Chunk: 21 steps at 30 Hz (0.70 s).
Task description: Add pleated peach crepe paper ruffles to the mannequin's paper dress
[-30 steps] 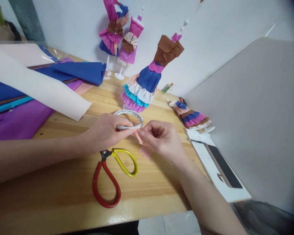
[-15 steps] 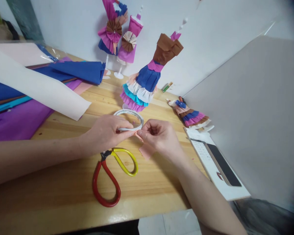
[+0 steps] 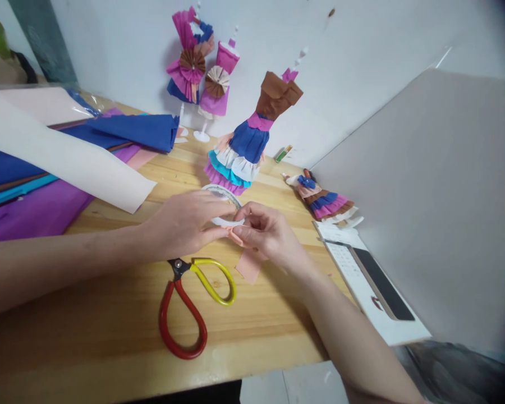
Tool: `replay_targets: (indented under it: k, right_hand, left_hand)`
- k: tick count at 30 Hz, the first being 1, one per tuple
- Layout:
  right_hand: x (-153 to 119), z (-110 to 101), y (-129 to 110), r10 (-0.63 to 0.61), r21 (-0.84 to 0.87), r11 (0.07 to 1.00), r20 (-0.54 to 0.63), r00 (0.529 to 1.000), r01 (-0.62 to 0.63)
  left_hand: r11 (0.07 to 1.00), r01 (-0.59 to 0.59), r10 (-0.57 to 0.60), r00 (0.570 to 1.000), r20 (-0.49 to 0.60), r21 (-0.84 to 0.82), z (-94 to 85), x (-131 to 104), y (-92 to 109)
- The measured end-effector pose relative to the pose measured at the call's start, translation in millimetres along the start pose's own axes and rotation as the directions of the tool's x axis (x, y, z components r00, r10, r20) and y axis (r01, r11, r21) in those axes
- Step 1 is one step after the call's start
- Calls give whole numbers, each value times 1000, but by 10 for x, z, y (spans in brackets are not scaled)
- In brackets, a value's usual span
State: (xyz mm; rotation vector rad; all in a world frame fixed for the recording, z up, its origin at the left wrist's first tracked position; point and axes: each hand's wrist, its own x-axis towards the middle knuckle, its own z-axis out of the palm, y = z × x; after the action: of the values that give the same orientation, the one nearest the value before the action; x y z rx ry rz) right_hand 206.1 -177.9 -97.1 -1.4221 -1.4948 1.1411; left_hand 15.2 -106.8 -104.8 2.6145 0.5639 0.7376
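Note:
My left hand (image 3: 179,221) is closed on a narrow roll of tape (image 3: 228,222), fingers inside the ring and thumb below its edge. My right hand (image 3: 269,233) pinches a small strip of peach crepe paper (image 3: 237,237) right against the roll's near side. The fingertips of both hands almost meet there, so whether tape sticks to the strip is hidden. Under my right hand another peach paper piece (image 3: 250,266) lies on the table. Scissors (image 3: 178,268) with one red and one yellow handle rest just below my left hand, their blades out of sight beneath it.
Behind the hands stands a mini dress form (image 3: 252,137) in a tiered paper dress; two more (image 3: 216,84) stand by the wall. Coloured paper sheets (image 3: 73,207) cover the left side. On the right are a lying paper dress (image 3: 326,199) and a white board (image 3: 391,314).
My right fingers have moved up against the tape roll, and the roll has tipped slightly. The view has tilted a little upward. Both hands keep their hold.

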Motion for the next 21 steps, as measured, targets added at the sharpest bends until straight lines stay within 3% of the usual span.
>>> replay_targets:
  k: [2,4,6,7,9,11,13,14,16,18,21]
  right_hand:
    - [23,-15,-16,15,63,998,-38,999,-13]
    - [48,-43,-19,24,99,995,-94,995,-15]
    - [73,-70,-6,45,145,989,-142,989,-24]
    - [84,-80,3,59,174,984,-160,985,-30]
    - [102,-87,21,79,231,972,-192,978,-33]
    - [111,-77,32,83,277,961,-212,974,-21]
    - [110,-54,36,77,310,951,-212,974,-7]
    - [107,-39,35,71,326,945,-205,976,0]
    - [94,-4,30,57,346,938,-187,981,11]
    - [77,35,22,43,350,936,-170,984,19]
    - [52,82,11,24,347,938,-153,988,31]
  left_hand:
    - [997,-55,62,992,-108,63,-26,-11,6]
    - [998,-20,37,965,-260,67,-50,-37,21]
    - [995,93,-98,928,-360,-31,-69,-58,45]
    - [979,171,-198,916,-350,-107,-75,-61,59]
    - [890,357,-412,896,-165,-282,-78,-51,89]
    - [713,568,-552,816,169,-412,-65,-27,119]
    - [493,695,-545,715,437,-522,-37,-7,143]
    - [387,716,-510,691,512,-581,-18,-3,151]
    - [211,683,-442,705,555,-699,21,-7,157]
    - [99,627,-412,733,541,-773,54,-18,153]
    - [84,602,-435,739,514,-794,67,-25,160]
